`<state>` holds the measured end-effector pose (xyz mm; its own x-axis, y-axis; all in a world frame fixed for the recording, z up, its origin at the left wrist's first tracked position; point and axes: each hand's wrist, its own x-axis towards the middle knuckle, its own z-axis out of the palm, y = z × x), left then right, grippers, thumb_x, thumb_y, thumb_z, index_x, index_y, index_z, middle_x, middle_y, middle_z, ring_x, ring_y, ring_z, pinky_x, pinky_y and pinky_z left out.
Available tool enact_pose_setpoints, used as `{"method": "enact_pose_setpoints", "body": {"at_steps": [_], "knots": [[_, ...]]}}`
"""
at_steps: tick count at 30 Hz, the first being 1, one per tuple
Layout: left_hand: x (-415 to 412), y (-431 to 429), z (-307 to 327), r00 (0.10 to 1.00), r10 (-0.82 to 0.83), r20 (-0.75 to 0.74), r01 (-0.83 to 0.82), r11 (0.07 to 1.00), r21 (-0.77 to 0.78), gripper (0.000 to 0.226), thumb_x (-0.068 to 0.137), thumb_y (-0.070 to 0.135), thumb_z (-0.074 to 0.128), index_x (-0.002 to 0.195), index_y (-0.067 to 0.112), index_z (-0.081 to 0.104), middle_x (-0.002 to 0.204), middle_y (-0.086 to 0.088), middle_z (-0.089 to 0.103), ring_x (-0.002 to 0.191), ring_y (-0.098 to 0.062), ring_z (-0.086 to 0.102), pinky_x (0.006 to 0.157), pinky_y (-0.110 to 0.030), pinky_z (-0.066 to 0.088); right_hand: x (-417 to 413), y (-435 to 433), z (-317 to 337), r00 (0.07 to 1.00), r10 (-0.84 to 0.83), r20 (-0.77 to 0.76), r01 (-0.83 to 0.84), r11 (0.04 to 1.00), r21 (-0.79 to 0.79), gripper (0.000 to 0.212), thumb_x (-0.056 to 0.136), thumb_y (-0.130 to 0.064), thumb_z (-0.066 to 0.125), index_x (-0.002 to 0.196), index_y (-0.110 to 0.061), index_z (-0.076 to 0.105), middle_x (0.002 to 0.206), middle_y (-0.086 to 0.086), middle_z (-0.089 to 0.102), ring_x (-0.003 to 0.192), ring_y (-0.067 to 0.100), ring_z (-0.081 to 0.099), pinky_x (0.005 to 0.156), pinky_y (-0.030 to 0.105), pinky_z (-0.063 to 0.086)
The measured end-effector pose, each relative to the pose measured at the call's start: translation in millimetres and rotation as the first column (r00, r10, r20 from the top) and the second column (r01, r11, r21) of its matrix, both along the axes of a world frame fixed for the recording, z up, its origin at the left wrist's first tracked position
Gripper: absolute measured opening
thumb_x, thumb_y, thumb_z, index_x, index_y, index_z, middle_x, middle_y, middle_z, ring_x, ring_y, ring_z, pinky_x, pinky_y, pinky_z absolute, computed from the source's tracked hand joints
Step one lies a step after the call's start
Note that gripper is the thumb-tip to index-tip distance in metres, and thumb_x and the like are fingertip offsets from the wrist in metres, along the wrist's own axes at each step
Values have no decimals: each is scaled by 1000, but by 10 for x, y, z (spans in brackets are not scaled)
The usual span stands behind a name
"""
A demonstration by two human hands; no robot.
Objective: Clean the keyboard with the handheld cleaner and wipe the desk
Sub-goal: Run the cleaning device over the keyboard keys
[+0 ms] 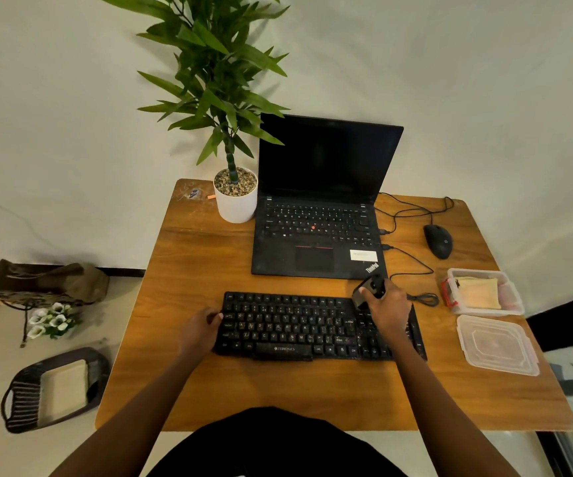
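Two hands are at work on one desk [192, 270]. The left hand [199, 330] curls round the left edge of the one keyboard [295, 328] and holds it. The right hand [386, 306] lies over the keyboard's right end and grasps the one small black cleaner [369, 289]. The cleaner pokes out past the knuckles at the keyboard's far right corner; whether its tip touches the keys cannot be told.

Between the hands, on the keyboard's near edge below the space bar, white letters read "ZEBRONICS".

Beyond the hands stands one open laptop [316, 235] with a dark screen. "ThinkPad" is printed on the corner nearest the right hand, and beside it is a white sticker too small to read. Two cables plug into the laptop's right side.

Beyond and to the right of the right hand lies one black mouse [438, 241]. Right of that hand sits one clear box [512, 297] holding a yellowish cloth [478, 292]. Its one lid [496, 344] lies just nearer.

Beyond the left hand stands one white pot [235, 204] with a green plant.
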<state>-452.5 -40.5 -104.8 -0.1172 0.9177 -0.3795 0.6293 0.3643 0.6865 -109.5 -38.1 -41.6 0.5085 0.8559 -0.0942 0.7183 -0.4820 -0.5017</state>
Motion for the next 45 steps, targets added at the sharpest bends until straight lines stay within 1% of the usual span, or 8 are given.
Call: {"method": "enact_pose_setpoints", "body": {"at_steps": [3,7,14,18,26,30,34,45], "knots": [[-23,-5,13,999,-21,25,21,1000,-8,21,97,18,48,106,7,63,96,-6,64,87,-19,59,70,-30,43,-80,0,81,988,137,-75,-137,990,-7,35,81,-29,70,102,-4,60,95,14,66,89,30,60,78,44,51],[-27,-12,18,997,-1,81,3,1000,-31,19,97,15,49,106,6,63,97,-6,62,89,-18,57,71,-29,41,-47,94,182,979,7,-202,4,999,53,31,83,-24,69,101,-1,58,93,16,65,78,23,56,63,31,42],[-34,2,-11,991,30,129,-25,999,-40,17,96,14,50,106,7,62,97,-7,62,91,-22,57,73,-30,44,-174,173,169,955,1,-295,2,1000,10,34,83,-23,69,105,0,57,93,10,60,94,30,62,79,41,55],[-21,6,-16,991,46,122,-38,997,-61,20,97,14,49,111,6,60,104,-8,61,92,-17,54,63,-20,39,-188,178,166,975,-6,-222,5,1000,-4,35,86,-23,66,110,0,57,98,13,63,94,30,61,75,37,50],[-36,7,-37,991,60,120,-52,996,-73,25,96,15,50,118,5,58,114,-10,62,96,-16,54,78,-28,42,-127,168,149,971,-39,-236,52,997,48,34,84,-21,68,109,0,57,98,16,64,82,23,56,70,34,49],[-24,-13,-25,995,44,88,-41,998,-41,26,96,15,51,118,4,58,115,-11,61,97,-18,54,80,-29,42,-156,190,134,966,41,-253,-44,999,-4,35,82,-22,70,107,-1,59,96,13,64,88,28,61,78,44,54],[-13,-17,-4,998,30,53,-29,999,-24,27,96,15,51,119,4,58,117,-11,62,104,-22,56,80,-27,40,-187,185,125,968,11,-250,5,998,64,33,82,-21,70,105,1,60,97,16,66,88,30,62,70,31,47],[12,-12,2,998,51,32,-50,998,-29,27,96,14,50,118,2,59,118,-14,62,107,-26,56,81,-28,40,-198,218,158,983,44,-178,-50,998,-29,35,81,-24,71,106,-1,63,99,18,68,89,32,64,76,41,55]]}}
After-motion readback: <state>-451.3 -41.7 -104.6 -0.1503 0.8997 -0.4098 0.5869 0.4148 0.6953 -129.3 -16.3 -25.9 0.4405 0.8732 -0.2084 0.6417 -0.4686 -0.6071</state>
